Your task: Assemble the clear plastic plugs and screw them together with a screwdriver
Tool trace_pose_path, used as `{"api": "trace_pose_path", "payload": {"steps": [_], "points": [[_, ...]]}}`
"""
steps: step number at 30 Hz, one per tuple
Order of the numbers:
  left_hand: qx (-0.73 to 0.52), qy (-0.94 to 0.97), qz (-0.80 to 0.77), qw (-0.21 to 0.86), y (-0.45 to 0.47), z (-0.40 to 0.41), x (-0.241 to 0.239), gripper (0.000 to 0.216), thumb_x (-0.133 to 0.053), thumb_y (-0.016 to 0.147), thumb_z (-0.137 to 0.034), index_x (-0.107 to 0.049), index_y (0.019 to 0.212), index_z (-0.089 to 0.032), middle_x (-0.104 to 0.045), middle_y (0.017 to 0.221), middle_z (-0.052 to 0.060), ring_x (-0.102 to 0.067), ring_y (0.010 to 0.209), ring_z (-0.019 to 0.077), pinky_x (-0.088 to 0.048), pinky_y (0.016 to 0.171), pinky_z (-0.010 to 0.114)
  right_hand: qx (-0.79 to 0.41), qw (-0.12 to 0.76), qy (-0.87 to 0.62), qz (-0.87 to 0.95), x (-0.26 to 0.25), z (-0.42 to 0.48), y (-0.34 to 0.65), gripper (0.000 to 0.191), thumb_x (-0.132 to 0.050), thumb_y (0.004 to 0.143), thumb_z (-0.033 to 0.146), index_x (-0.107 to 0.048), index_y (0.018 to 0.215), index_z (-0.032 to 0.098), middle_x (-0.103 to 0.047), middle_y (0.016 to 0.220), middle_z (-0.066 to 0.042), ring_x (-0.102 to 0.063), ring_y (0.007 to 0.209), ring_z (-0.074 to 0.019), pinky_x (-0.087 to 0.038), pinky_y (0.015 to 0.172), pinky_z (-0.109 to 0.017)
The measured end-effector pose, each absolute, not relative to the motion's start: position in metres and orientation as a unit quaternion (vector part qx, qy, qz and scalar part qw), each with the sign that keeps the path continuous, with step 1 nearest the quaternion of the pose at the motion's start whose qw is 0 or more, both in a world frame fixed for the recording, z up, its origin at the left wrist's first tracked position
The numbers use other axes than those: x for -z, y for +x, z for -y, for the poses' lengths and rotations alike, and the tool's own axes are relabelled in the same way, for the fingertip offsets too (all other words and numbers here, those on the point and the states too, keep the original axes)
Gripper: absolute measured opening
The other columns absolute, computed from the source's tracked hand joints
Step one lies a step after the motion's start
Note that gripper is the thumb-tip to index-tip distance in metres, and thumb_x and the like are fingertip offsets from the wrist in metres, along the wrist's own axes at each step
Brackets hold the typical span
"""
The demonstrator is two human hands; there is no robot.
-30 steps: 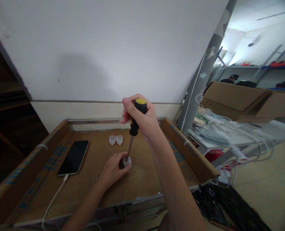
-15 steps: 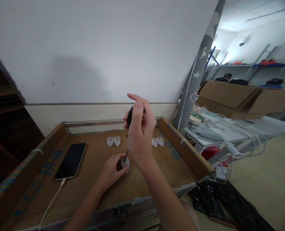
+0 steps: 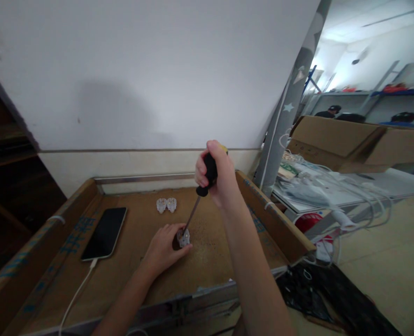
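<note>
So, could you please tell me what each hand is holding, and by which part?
The right hand grips a screwdriver by its black handle; the left hand pinches a small clear plastic part by its sides, under the tip.

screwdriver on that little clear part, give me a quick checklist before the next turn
1. Grip on tool: ok. The right hand is closed around the screwdriver handle.
2. Part steadied: ok. The left hand pinches the clear plastic part against the tray floor.
3. Tip on the part: ok. It meets the part's top.
4. Tip seated in a screw head: cannot tell, too small.
5. Shaft upright: not ok. The handle leans up and to the right.
6. Space around: ok. The phone and two spare clear parts lie apart from both hands.
</note>
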State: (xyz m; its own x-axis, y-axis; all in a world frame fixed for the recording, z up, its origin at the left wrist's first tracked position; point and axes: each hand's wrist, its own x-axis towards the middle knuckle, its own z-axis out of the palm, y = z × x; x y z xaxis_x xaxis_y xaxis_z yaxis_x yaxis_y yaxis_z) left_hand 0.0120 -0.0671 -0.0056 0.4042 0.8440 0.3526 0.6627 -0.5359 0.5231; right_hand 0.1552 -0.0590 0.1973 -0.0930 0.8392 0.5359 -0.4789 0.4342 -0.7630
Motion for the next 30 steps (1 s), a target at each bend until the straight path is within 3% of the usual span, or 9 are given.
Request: {"api": "trace_pose_path", "payload": {"steps": [4,13,16,18,22,26,30], "points": [[-0.292,0.829,-0.451,0.155,0.012,0.065,0.006,0.045,-0.066,0.075,-0.037,-0.055,0.115,-0.020,-0.065,0.106,0.007,-0.059,0.097,0.0252,-0.045,0.085,0.039,-0.361,0.769,-0.215,0.481,-0.193,0.057,0.156,0.037,-0.063,0.077,0.047,-0.038,0.065,0.021,-0.044,0.042,0.012,-0.035,0.028,-0.0024,-0.024,0.027,-0.014],[-0.288,0.830,-0.449,0.161,0.009,0.064,0.010,0.052,-0.070,0.072,-0.040,-0.054,0.117,-0.020,-0.064,0.109,0.008,-0.058,0.099,0.0257,-0.045,0.087,0.039,-0.166,0.836,-0.314,0.419,-0.188,0.058,0.155,0.031,-0.052,0.083,0.050,-0.051,0.073,0.020,-0.043,0.048,0.009,-0.040,0.034,-0.0040,-0.030,0.031,-0.016],[-0.289,0.829,-0.451,0.159,0.010,0.064,0.009,0.052,-0.070,0.072,-0.041,-0.054,0.117,-0.021,-0.064,0.109,0.008,-0.058,0.099,0.0259,-0.045,0.087,0.039,-0.201,0.818,-0.291,0.455,-0.186,0.063,0.159,0.035,-0.043,0.087,0.052,-0.057,0.091,0.021,-0.046,0.051,0.008,-0.042,0.034,-0.0047,-0.033,0.032,-0.016],[-0.290,0.827,-0.454,0.158,0.011,0.064,0.008,0.051,-0.070,0.071,-0.042,-0.055,0.116,-0.022,-0.064,0.108,0.007,-0.058,0.098,0.0264,-0.044,0.087,0.039,-0.231,0.787,-0.291,0.493,-0.188,0.067,0.163,0.035,-0.045,0.086,0.051,-0.059,0.095,0.020,-0.050,0.054,0.007,-0.046,0.036,-0.0046,-0.036,0.034,-0.016],[-0.292,0.828,-0.454,0.154,0.012,0.065,0.006,0.049,-0.068,0.072,-0.045,-0.056,0.112,-0.021,-0.065,0.105,0.008,-0.058,0.097,0.0270,-0.044,0.086,0.040,-0.297,0.701,-0.299,0.575,-0.198,0.068,0.171,0.032,-0.061,0.076,0.049,-0.059,0.076,0.017,-0.057,0.060,0.004,-0.056,0.043,-0.0072,-0.044,0.039,-0.018],[-0.303,0.826,-0.448,0.157,0.011,0.065,0.007,0.050,-0.069,0.071,-0.043,-0.056,0.114,-0.022,-0.065,0.105,0.007,-0.059,0.096,0.0261,-0.045,0.084,0.039,-0.406,0.642,-0.234,0.607,-0.203,0.062,0.179,0.031,-0.064,0.075,0.044,-0.051,0.065,0.017,-0.062,0.067,0.002,-0.061,0.055,-0.0088,-0.049,0.046,-0.018],[-0.294,0.827,-0.455,0.152,0.011,0.065,0.007,0.050,-0.070,0.069,-0.039,-0.056,0.115,-0.023,-0.065,0.108,0.006,-0.059,0.098,0.0266,-0.044,0.086,0.040,-0.460,0.654,-0.183,0.572,-0.195,0.054,0.181,0.034,-0.064,0.075,0.040,-0.043,0.059,0.019,-0.050,0.043,0.009,-0.044,0.033,-0.0045,-0.034,0.033,-0.015]]}}
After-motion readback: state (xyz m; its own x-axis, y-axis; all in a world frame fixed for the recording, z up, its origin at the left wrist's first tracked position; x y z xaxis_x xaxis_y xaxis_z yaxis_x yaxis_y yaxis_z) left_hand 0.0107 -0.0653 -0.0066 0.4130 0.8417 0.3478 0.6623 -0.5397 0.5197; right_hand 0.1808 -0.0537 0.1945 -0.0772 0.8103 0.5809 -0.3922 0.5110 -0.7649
